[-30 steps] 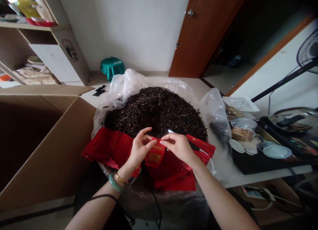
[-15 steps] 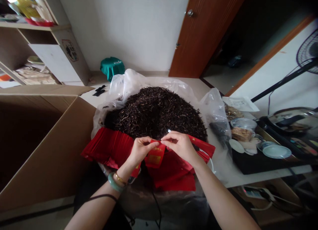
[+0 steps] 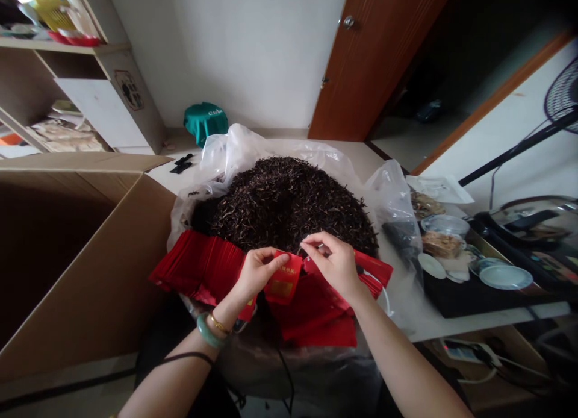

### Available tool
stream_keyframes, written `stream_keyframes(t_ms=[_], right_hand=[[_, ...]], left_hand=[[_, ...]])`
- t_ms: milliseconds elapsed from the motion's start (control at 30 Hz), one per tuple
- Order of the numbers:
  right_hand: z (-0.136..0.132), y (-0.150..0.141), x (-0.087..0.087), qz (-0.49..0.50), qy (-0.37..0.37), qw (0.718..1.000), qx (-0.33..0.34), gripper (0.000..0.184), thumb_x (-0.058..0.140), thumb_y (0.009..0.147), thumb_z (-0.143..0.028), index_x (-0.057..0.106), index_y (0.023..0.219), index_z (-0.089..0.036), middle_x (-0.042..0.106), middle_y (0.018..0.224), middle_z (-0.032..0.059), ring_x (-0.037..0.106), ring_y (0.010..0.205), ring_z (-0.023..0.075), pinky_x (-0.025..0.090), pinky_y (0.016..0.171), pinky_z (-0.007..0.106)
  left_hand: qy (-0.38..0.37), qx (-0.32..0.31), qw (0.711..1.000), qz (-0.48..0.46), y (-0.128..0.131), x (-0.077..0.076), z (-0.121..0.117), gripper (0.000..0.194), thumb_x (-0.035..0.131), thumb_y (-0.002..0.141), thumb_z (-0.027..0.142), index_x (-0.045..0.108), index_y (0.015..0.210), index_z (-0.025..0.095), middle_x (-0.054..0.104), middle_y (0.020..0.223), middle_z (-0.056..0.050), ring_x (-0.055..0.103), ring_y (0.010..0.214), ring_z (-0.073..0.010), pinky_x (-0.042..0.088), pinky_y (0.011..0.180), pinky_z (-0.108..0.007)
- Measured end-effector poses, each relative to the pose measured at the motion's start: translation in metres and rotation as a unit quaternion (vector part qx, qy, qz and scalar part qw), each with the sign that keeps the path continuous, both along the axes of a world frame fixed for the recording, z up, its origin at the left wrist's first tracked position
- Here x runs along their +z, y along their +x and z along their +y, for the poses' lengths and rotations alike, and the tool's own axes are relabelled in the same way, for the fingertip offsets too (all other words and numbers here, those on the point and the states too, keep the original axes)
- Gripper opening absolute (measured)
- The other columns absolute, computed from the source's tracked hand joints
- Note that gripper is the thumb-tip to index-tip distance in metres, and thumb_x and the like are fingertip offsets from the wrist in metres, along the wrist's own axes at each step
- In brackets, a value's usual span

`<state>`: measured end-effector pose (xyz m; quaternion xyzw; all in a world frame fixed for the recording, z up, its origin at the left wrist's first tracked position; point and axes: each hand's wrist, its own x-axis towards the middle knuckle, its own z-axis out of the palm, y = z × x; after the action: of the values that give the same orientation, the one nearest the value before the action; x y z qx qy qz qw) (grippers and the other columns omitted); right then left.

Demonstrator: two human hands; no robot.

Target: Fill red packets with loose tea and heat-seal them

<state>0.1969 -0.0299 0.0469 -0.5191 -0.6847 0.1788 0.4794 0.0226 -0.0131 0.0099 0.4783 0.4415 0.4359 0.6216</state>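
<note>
A small red tea packet (image 3: 282, 283) with gold lettering and a gold panel is pinched at its top edge by my left hand (image 3: 259, 272), thumb in front. My right hand (image 3: 333, 263) is just right of the packet and apart from it. Its thumb and forefinger are pressed together; what they hold, if anything, is too small to make out. Beyond both hands rises a heap of dark, twisted dry tea leaves (image 3: 289, 195) on a clear plastic sheet or bag (image 3: 392, 192). A long row of red packets (image 3: 198, 264) lies by my left hand, and more red packets (image 3: 316, 318) lie under my right wrist.
An open cardboard box (image 3: 112, 255) stands close on the left. To the right, a black tray (image 3: 445, 303) carries a clear tub (image 3: 445, 225), a dish (image 3: 506, 276) and an appliance (image 3: 537, 225). A teal-covered object (image 3: 205, 124) is by the wall, behind the table.
My right hand has moved off the packet's top edge, slightly up and to the right. My left hand keeps the packet in nearly the same place.
</note>
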Motion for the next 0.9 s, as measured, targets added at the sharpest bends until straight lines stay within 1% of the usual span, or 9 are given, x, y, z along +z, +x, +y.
stream_keyframes(t_ms=[100, 233, 300, 400, 467, 567, 700, 767, 900], right_hand=[[0.001, 0.006, -0.001, -0.011, 0.026, 0.998, -0.048, 0.01, 0.06, 0.085, -0.028, 0.067, 0.081, -0.021, 0.072, 0.078, 0.0024, 0.064, 0.062, 0.014, 0.052, 0.056, 0.024], [0.006, 0.014, -0.003, 0.025, 0.03, 0.996, -0.084, 0.012, 0.06, 0.085, -0.031, 0.066, 0.084, -0.021, 0.072, 0.078, 0.0033, 0.065, 0.063, 0.0151, 0.052, 0.058, 0.025], [0.008, 0.016, -0.003, 0.019, 0.002, 0.998, -0.067, 0.012, 0.06, 0.084, -0.031, 0.066, 0.082, -0.02, 0.071, 0.078, 0.0039, 0.066, 0.065, 0.0158, 0.052, 0.057, 0.025], [0.008, 0.011, -0.002, 0.0, -0.064, 0.998, 0.0, 0.014, 0.062, 0.081, -0.032, 0.068, 0.083, -0.02, 0.071, 0.082, 0.0052, 0.067, 0.071, 0.0175, 0.051, 0.053, 0.024], [0.005, 0.004, -0.001, 0.018, -0.106, 0.993, 0.047, 0.019, 0.061, 0.082, -0.036, 0.069, 0.089, -0.02, 0.071, 0.086, 0.006, 0.068, 0.076, 0.0185, 0.052, 0.053, 0.024], [0.0, -0.007, -0.001, 0.034, -0.143, 0.985, 0.088, 0.025, 0.061, 0.083, -0.038, 0.068, 0.098, -0.02, 0.072, 0.09, 0.0061, 0.068, 0.08, 0.0188, 0.054, 0.06, 0.026], [-0.003, -0.013, -0.004, 0.009, -0.154, 0.984, 0.085, 0.016, 0.064, 0.08, -0.034, 0.07, 0.085, -0.019, 0.073, 0.08, 0.0038, 0.067, 0.071, 0.0172, 0.054, 0.065, 0.028], [-0.002, -0.011, -0.005, 0.007, -0.164, 0.983, 0.077, 0.016, 0.064, 0.08, -0.034, 0.07, 0.078, -0.019, 0.073, 0.074, 0.0023, 0.067, 0.066, 0.0166, 0.054, 0.063, 0.028], [0.0, -0.007, -0.003, 0.02, -0.186, 0.979, 0.078, 0.017, 0.067, 0.078, -0.036, 0.07, 0.073, -0.02, 0.071, 0.066, 0.0003, 0.065, 0.059, 0.0161, 0.053, 0.059, 0.029]], left_hand=[[-0.002, 0.036, 0.999, -0.005, 0.0, 0.0, 0.001, 0.035, 0.08, 0.057, 0.045, 0.07, 0.063, 0.013, 0.068, 0.06, -0.003, 0.056, 0.054, -0.0122, 0.042, 0.052, -0.021], [-0.008, 0.078, 0.997, -0.018, -0.001, 0.002, 0.002, 0.035, 0.08, 0.056, 0.046, 0.068, 0.059, 0.013, 0.066, 0.057, -0.001, 0.055, 0.053, -0.0116, 0.042, 0.052, -0.021], [-0.005, 0.092, 0.996, -0.018, -0.001, 0.003, 0.003, 0.034, 0.079, 0.057, 0.045, 0.067, 0.059, 0.014, 0.065, 0.056, 0.0, 0.054, 0.052, -0.0111, 0.042, 0.052, -0.021], [0.007, 0.098, 0.995, -0.016, -0.002, 0.004, 0.003, 0.032, 0.079, 0.058, 0.044, 0.067, 0.059, 0.014, 0.065, 0.057, 0.0, 0.054, 0.053, -0.0106, 0.042, 0.053, -0.02], [0.015, 0.089, 0.996, -0.012, -0.002, 0.004, 0.002, 0.032, 0.078, 0.059, 0.044, 0.068, 0.06, 0.014, 0.064, 0.057, 0.0, 0.053, 0.053, -0.0107, 0.041, 0.052, -0.02], [0.028, 0.06, 0.998, 0.005, -0.002, 0.004, 0.0, 0.033, 0.078, 0.06, 0.045, 0.067, 0.059, 0.014, 0.063, 0.055, 0.0, 0.052, 0.051, -0.0107, 0.04, 0.051, -0.021], [0.044, 0.038, 0.998, 0.025, -0.001, 0.006, -0.002, 0.037, 0.078, 0.059, 0.048, 0.066, 0.056, 0.013, 0.06, 0.051, 0.0, 0.049, 0.049, -0.0098, 0.037, 0.048, -0.02], [0.045, 0.032, 0.998, 0.021, -0.001, 0.007, -0.003, 0.039, 0.077, 0.06, 0.05, 0.064, 0.054, 0.013, 0.058, 0.05, 0.001, 0.047, 0.048, -0.0092, 0.036, 0.048, -0.02], [0.041, 0.018, 0.999, 0.012, -0.001, 0.007, -0.004, 0.044, 0.073, 0.064, 0.054, 0.06, 0.051, 0.014, 0.053, 0.047, 0.003, 0.042, 0.047, -0.008, 0.033, 0.047, -0.02]])
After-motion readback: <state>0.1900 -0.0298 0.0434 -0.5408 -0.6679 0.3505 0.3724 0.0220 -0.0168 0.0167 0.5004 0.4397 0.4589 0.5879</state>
